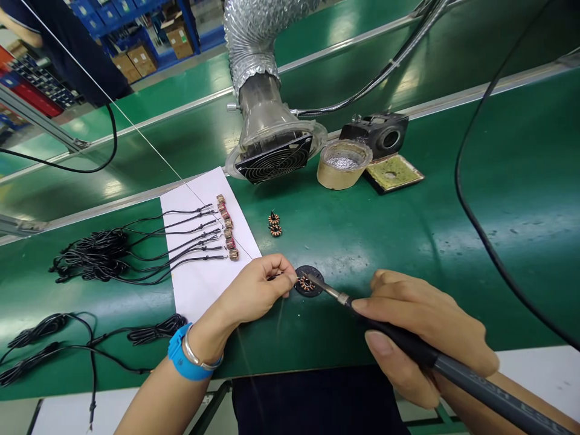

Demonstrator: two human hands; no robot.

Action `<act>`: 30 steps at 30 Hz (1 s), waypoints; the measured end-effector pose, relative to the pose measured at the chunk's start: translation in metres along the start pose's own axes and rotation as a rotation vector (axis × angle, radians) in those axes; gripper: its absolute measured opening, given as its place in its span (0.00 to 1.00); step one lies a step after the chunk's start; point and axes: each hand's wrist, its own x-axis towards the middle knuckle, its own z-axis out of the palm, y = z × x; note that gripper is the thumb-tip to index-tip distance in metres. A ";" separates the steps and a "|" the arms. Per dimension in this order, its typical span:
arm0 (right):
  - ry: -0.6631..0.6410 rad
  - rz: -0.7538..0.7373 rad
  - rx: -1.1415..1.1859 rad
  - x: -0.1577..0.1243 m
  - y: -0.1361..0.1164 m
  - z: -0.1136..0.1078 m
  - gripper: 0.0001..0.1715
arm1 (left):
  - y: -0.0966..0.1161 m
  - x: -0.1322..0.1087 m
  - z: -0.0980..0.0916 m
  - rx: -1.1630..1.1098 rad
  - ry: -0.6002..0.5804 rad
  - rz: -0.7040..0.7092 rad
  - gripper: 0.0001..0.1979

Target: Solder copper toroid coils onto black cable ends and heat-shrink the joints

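My right hand [421, 332] is closed around the dark handle of a soldering iron [408, 341]. Its metal tip touches a small copper-wound coil [307, 282] lying on a black round pad [310, 289] on the green bench. My left hand [258, 290] is pinched just left of the coil, fingertips at the pad's edge, holding a thin black wire or solder that I cannot make out clearly. A blue wristband and a metal bangle circle that wrist.
A white sheet [199, 284] carries several wired coils [228, 228] with black leads. Two loose coils [274, 223] lie nearby. A fume extractor [272, 154], a solder pot [343, 163] and an iron stand with sponge [385, 151] stand behind. Black cables [90, 257] lie at left.
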 end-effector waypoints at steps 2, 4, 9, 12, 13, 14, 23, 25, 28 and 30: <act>-0.004 0.001 0.002 -0.001 0.000 0.000 0.22 | 0.000 0.000 0.000 0.000 0.001 0.001 0.06; 0.008 -0.002 0.003 -0.001 0.000 0.001 0.22 | 0.000 0.000 0.000 0.004 -0.001 0.004 0.06; 0.041 -0.010 0.000 -0.003 0.002 0.002 0.22 | -0.001 -0.001 0.000 -0.004 -0.001 0.002 0.05; 0.059 -0.005 0.001 -0.005 0.005 0.001 0.26 | 0.000 -0.001 0.000 -0.005 -0.005 0.004 0.05; 0.078 -0.010 -0.001 -0.006 0.007 0.001 0.28 | 0.001 -0.002 0.000 -0.003 -0.007 0.003 0.05; 0.104 -0.019 -0.006 -0.007 0.010 0.002 0.30 | 0.002 -0.002 0.000 -0.001 -0.008 -0.001 0.05; 0.186 0.140 -0.101 -0.001 0.016 0.010 0.24 | 0.003 -0.009 -0.001 0.070 -0.065 -0.011 0.09; 0.023 0.178 -0.144 0.006 0.013 0.012 0.18 | 0.002 -0.011 -0.002 0.089 -0.083 0.012 0.10; -0.210 0.155 -0.124 0.013 0.011 0.016 0.14 | 0.002 -0.015 -0.002 0.117 -0.106 0.046 0.11; -0.282 0.122 -0.112 0.015 0.011 0.020 0.13 | 0.002 -0.016 -0.002 0.144 -0.114 0.063 0.13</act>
